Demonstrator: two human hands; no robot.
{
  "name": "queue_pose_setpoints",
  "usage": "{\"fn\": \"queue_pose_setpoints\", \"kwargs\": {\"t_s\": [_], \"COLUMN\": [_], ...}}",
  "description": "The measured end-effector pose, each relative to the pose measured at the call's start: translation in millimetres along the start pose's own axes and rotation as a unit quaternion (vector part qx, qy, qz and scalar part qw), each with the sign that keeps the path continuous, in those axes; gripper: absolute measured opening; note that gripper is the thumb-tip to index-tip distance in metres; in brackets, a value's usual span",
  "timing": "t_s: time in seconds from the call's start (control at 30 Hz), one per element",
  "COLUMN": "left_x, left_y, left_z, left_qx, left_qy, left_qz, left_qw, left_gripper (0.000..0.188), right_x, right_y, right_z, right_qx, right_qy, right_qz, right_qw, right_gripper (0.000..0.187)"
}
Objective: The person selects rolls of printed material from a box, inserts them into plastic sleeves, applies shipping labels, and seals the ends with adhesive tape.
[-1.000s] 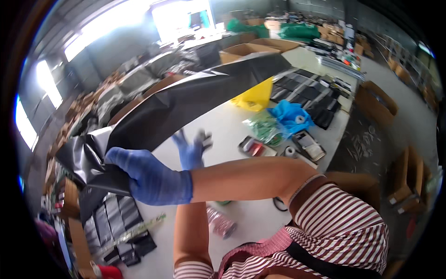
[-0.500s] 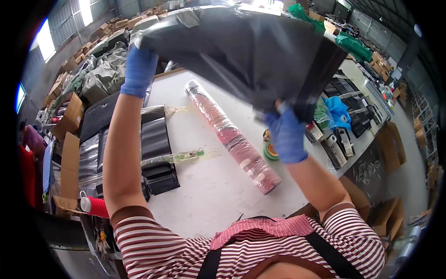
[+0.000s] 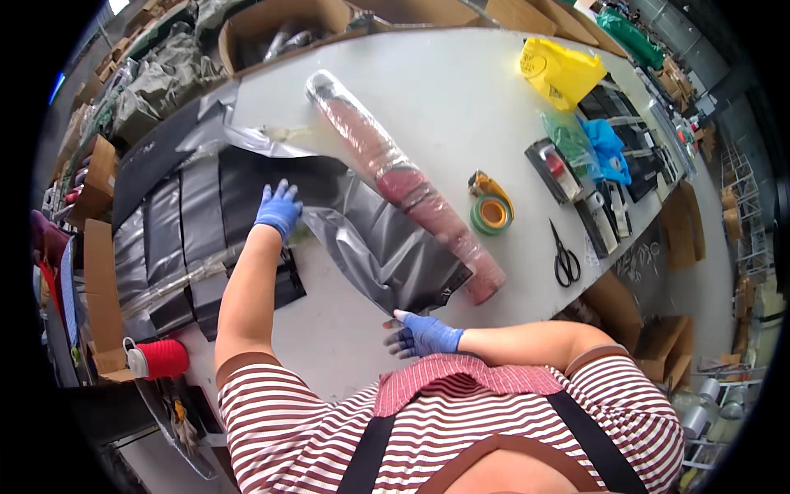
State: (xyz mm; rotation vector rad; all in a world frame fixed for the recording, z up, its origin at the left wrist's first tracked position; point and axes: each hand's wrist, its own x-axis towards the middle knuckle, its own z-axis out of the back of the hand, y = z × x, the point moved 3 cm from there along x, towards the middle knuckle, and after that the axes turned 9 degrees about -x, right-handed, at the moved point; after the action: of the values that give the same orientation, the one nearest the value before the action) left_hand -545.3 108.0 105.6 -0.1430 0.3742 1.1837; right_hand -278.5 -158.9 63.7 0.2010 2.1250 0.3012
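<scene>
A large black plastic sheet or bag, creased and shiny, lies slantwise on the white table. Its right end rests against a long pink-red roll wrapped in clear film. My left hand, in a blue glove, lies on the black plastic with fingers spread. At the near corner of the plastic is my right hand, also blue-gloved; its fingers stretch leftward, and its thumb is by the corner. More flat black plastic pieces lie side by side at the left, partly under this one.
Right of the roll are tape rolls, black scissors, a yellow bag, a blue bag and a narrow box. A red spool stands at the left edge. Cardboard boxes line the far side.
The black plastic, held up in both hands before, now lies on the table. Both hands have come down, the right one toward my body. The view has tilted lower; scissors and the yellow bag now show.
</scene>
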Motion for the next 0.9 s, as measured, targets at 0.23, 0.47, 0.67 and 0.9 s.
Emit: {"fn": "queue_pose_setpoints", "kwargs": {"t_s": [0.23,0.47,0.67,0.9], "left_x": [-51,-91,-122,-119], "left_y": [-168,-196,-218,-227], "left_z": [-10,-77,-71,-88], "left_qx": [-0.24,-0.319,-0.252,-0.215], "left_qy": [-0.055,-0.102,-0.151,-0.151], "left_qz": [-0.157,-0.125,-0.058,-0.042], "left_qw": [0.956,0.934,0.954,0.964], "left_gripper": [0.054,0.053,0.053,0.027], "right_x": [-31,-34,-6,-63], "right_y": [41,229,228,134], "right_z": [-43,63,67,127], "right_qx": [-0.526,-0.671,-0.694,-0.658], "right_qy": [0.173,-0.446,-0.467,-0.409], "right_qz": [0.084,0.349,0.14,0.322], "right_qw": [0.829,0.479,0.529,0.544], "right_gripper": [0.054,0.066,0.118,0.104]}}
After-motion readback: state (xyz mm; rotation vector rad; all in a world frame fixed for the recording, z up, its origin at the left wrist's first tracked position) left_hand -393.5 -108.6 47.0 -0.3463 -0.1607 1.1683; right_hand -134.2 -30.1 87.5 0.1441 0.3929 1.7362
